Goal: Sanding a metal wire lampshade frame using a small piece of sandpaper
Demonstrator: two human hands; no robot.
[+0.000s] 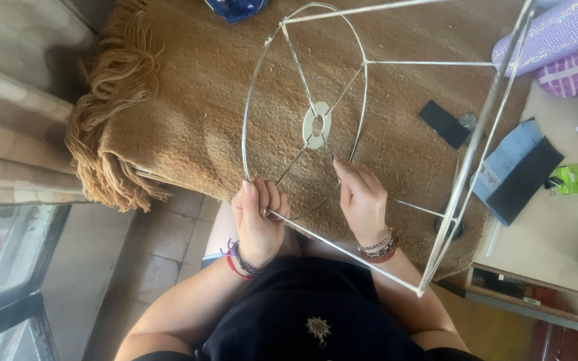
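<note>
A bare white wire lampshade frame [366, 63] lies tilted over a brown fringed blanket [188, 113], with a flat ring fitting [317, 124] at the centre of its spokes. My left hand [260, 217] is closed around the frame's near rim where a long strut joins it. My right hand [362, 197] pinches a thin spoke just below the ring, fingertips pointing up. Both wrists wear bead and thread bracelets.
A table at the right [550, 234] carries a blue sheet [513, 157], black cards [444, 124], a green packet [570, 179] and purple checked fabric [566, 47]. Tiled floor [162, 254] and a window frame [8, 314] lie to the left.
</note>
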